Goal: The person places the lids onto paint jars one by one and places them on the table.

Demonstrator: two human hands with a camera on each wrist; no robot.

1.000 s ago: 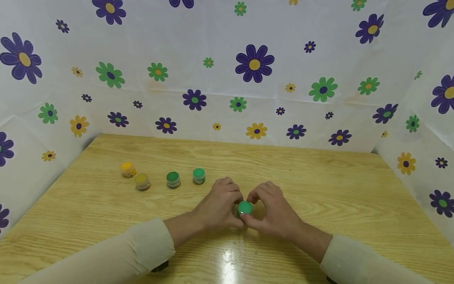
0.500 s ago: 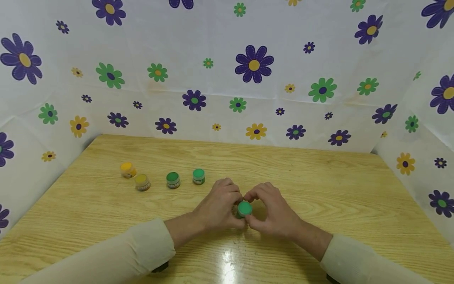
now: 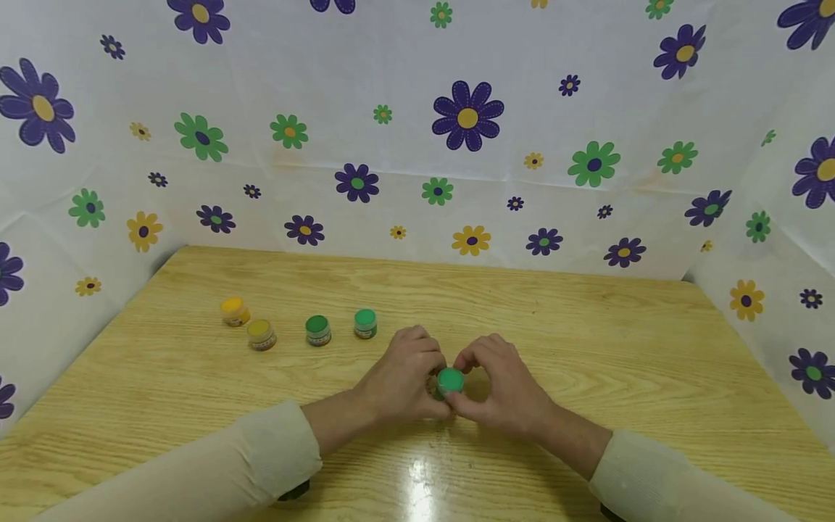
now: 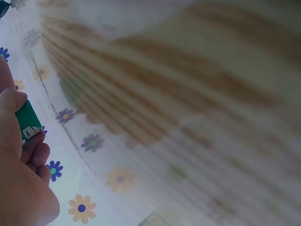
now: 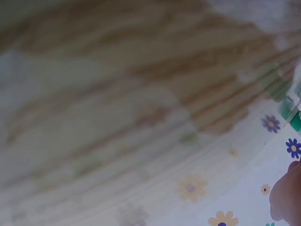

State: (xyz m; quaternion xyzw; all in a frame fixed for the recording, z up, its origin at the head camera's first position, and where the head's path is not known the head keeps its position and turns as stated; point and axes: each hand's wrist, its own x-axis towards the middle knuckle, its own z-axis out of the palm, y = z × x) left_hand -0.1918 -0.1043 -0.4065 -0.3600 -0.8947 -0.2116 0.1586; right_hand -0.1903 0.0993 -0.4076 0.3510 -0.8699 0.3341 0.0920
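A small paint jar with a bright green lid (image 3: 450,380) is between the two hands near the middle of the table. My left hand (image 3: 407,377) grips the jar from the left, its thumb in front and fingers behind. The left wrist view shows the green jar (image 4: 29,121) with a white label, held by the left hand (image 4: 23,160). On the other side, my right hand (image 3: 502,384) pinches the lid's rim, thumb at the near edge and index finger at the far edge. Only part of the jar (image 5: 295,121) and right hand (image 5: 288,195) shows in the right wrist view.
On the left of the wooden table (image 3: 587,326) stand an orange jar (image 3: 235,312), a mustard-yellow jar (image 3: 262,334), a dark green jar (image 3: 318,330) and a lighter green jar (image 3: 365,323). A flower-print cloth (image 3: 391,65) hangs at the back and sides.
The right thumb and index finger eased off the lid half a second ago and are back on its rim now. The left hand and the other jars stay in place.
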